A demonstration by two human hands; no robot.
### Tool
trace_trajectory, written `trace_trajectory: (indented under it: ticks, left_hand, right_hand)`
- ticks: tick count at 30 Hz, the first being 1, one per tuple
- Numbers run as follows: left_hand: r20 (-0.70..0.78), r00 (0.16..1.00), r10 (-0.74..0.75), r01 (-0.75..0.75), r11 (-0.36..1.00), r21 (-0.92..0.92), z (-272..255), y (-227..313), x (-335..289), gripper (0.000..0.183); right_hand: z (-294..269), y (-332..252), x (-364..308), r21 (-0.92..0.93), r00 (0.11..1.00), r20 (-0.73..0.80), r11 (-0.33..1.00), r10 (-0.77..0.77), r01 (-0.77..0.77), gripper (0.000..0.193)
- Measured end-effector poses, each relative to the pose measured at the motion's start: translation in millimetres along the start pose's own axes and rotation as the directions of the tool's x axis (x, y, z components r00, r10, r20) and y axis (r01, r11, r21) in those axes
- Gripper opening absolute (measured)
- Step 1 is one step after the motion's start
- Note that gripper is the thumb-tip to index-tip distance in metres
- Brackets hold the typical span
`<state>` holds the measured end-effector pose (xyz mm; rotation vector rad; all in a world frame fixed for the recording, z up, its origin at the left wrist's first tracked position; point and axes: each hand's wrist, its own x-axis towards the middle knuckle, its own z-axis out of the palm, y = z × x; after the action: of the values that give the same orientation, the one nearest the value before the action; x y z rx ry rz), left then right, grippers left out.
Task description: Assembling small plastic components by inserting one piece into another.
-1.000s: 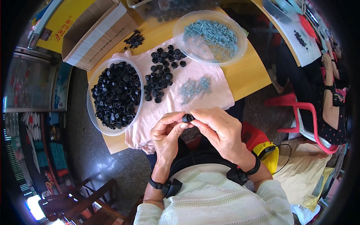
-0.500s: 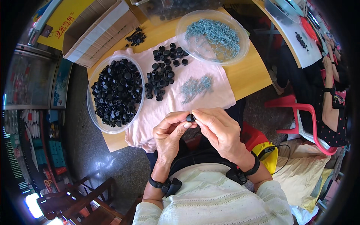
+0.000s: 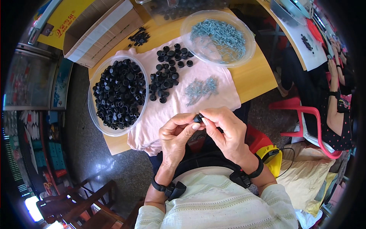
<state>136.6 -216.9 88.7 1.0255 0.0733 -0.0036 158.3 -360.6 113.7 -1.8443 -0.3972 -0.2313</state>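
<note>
A small black plastic cap (image 3: 197, 118) is pinched between the fingertips of both my hands, just past the near edge of the table. My left hand (image 3: 176, 133) grips it between thumb and forefinger. From the other side, the thumb and forefinger of my right hand (image 3: 228, 131) close on it; whether a screw is in it is hidden. Beyond my hands, a small heap of silvery screws (image 3: 201, 89) and several loose black caps (image 3: 164, 82) lie on a pink cloth (image 3: 225, 87).
A round clear tub (image 3: 90, 105) full of black caps stands at the left. Another clear tub (image 3: 249, 32), holding many screws, stands at the far right. Small black parts (image 3: 139, 37) lie by a cardboard box (image 3: 105, 32). Another person sits at right near a red chair (image 3: 301, 107).
Both hands have shifted slightly right with the cap. My right fingers have changed their hold, and more of the cap shows between the fingertips.
</note>
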Motion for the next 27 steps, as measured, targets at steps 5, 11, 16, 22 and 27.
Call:
trace_trajectory:
  ticks: [5, 11, 16, 22, 27]
  left_hand:
    - [-0.072, 0.997, 0.002, -0.002, 1.0, 0.005, 0, 0, -1, 0.019]
    - [-0.111, 0.992, -0.067, 0.061, 0.997, -0.053, 0, 2, -2, 0.018]
    - [-0.114, 0.991, -0.073, 0.066, 0.996, -0.063, 0, 0, -4, 0.016]
    - [-0.122, 0.989, -0.086, 0.082, 0.996, -0.038, -2, -3, -6, 0.015]
    - [-0.103, 0.992, -0.072, 0.068, 0.997, -0.039, 0, -3, -6, 0.014]
  right_hand:
    - [2, -6, 3, -0.163, 0.988, 0.03, 0.974, -0.153, 0.156, 0.033]
    - [2, -2, 5, -0.246, 0.976, 0.093, 0.945, -0.196, 0.213, 0.038]
    - [2, 3, 6, -0.282, 0.959, 0.105, 0.917, -0.262, 0.281, 0.038]
    - [0, 8, 4, -0.24, 0.959, 0.116, 0.929, -0.259, 0.28, 0.038]
    - [-3, 8, 6, -0.233, 0.953, 0.125, 0.926, -0.275, 0.297, 0.038]
